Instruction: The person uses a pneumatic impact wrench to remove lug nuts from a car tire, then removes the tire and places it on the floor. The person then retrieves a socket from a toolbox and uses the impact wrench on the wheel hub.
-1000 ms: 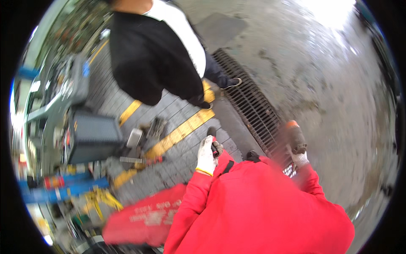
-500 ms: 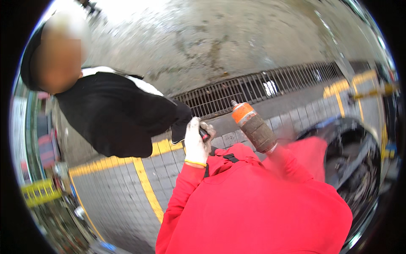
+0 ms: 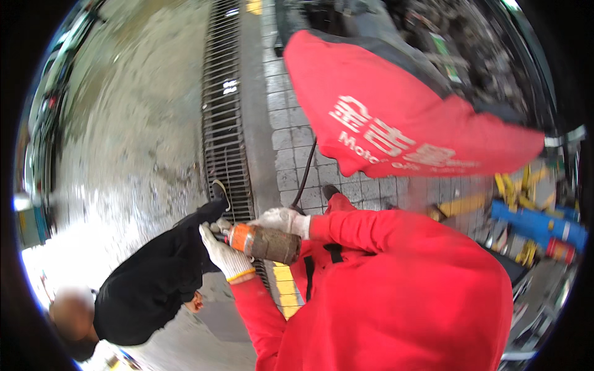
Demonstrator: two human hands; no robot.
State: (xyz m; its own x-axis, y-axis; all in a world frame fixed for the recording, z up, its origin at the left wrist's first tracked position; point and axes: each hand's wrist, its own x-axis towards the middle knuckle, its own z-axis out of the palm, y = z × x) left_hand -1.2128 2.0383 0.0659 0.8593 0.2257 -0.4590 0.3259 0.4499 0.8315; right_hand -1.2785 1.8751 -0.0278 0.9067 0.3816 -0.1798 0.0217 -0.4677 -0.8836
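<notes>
An air impact wrench (image 3: 272,245), with an orange front and a grimy brown body, lies nearly level in front of my red jacket. My right hand (image 3: 279,219), in a whitish work glove, is closed at the wrench's far side, its grip mostly hidden. A black hose (image 3: 307,173) runs away from beside that hand. My left hand (image 3: 224,253), in a white knit glove with a yellow cuff, is wrapped around the wrench's nose. Between its fingers shows a bit of a small dark piece (image 3: 220,235) with some red, perhaps a socket.
A red cover (image 3: 396,117) with white lettering drapes over a car's edge beside its open engine bay (image 3: 427,37). On the left stands a person in black (image 3: 154,278). A floor grate (image 3: 224,123) runs past my feet. Blue equipment (image 3: 538,226) stands at the right.
My view has turned toward the car. The wrench, held apart in my right hand before, now has its nose at my left hand, which held the small dark piece earlier.
</notes>
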